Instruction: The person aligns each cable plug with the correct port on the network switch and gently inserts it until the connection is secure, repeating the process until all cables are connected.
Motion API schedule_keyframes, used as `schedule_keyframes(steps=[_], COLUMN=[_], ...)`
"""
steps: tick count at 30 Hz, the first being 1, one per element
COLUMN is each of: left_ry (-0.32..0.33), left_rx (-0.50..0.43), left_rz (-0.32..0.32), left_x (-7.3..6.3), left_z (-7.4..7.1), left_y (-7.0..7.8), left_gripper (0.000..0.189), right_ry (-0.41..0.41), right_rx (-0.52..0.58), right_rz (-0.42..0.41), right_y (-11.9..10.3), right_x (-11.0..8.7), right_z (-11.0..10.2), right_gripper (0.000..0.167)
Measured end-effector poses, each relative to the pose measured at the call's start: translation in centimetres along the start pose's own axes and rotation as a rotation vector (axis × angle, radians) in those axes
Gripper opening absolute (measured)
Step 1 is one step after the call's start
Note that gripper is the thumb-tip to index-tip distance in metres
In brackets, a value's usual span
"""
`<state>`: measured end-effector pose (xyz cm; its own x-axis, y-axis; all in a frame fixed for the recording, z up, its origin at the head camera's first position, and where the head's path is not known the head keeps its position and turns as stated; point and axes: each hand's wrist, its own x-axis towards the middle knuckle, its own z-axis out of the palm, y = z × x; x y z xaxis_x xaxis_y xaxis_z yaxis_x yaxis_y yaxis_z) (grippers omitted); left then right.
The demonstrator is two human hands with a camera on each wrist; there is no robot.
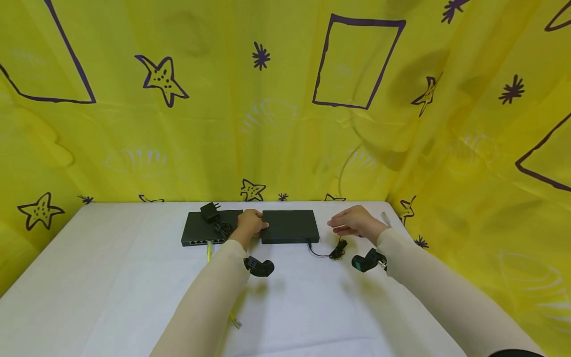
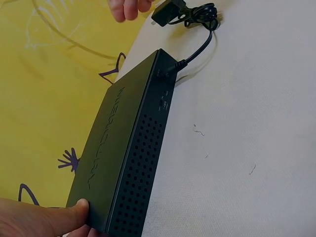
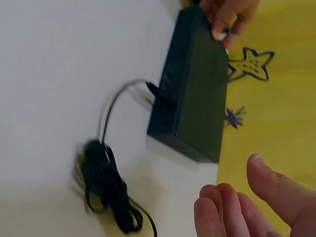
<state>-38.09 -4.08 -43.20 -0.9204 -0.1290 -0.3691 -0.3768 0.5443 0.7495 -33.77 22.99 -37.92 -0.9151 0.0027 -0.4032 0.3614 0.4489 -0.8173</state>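
A flat black network switch (image 1: 291, 226), embossed with raised lettering, lies on the white table. My left hand (image 1: 251, 225) grips its left end; in the left wrist view the thumb (image 2: 74, 215) presses on the top face and other fingers go behind the edge. From the vented side (image 2: 138, 173) of the switch runs a plugged-in power cord (image 2: 200, 47), bundled in a coil (image 3: 106, 185). Past the switch's right end, my right hand (image 1: 357, 222) hovers with its fingers extended and thumb apart, holding nothing. The power adapter (image 2: 168, 12) lies by the coil.
Left of my left hand lies a second black switch (image 1: 193, 228) with ports in front and a power adapter (image 1: 209, 212) on top. A yellow network cable (image 1: 209, 251) passes under my left forearm. A pale cable end (image 1: 385, 218) lies far right. Yellow curtain (image 1: 285, 148) stands behind.
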Motion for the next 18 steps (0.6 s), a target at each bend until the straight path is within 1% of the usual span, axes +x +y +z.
schedule_keyframes(steps=[4, 8, 13, 18], left_ry=[-0.003, 0.000, 0.005, 0.000], left_rx=[-0.004, 0.006, 0.006, 0.005], left_rz=[0.006, 0.010, 0.011, 0.026], left_x=[-0.2, -0.3, -0.5, -0.7], left_z=[-0.1, -0.2, -0.3, -0.3], left_y=[0.0, -0.1, -0.1, 0.0], left_gripper=[0.046, 0.046, 0.046, 0.046], right_ry=[0.014, 0.045, 0.083, 0.113], right_rx=[-0.031, -0.052, -0.052, -0.069], right_rz=[-0.005, -0.020, -0.021, -0.008], right_y=[0.0, 0.6, 2.0, 3.4], right_x=[-0.1, -0.1, 0.3, 0.4], right_z=[-2.1, -3.7, -5.5, -6.9], right_gripper=[0.046, 0.044, 0.046, 0.047])
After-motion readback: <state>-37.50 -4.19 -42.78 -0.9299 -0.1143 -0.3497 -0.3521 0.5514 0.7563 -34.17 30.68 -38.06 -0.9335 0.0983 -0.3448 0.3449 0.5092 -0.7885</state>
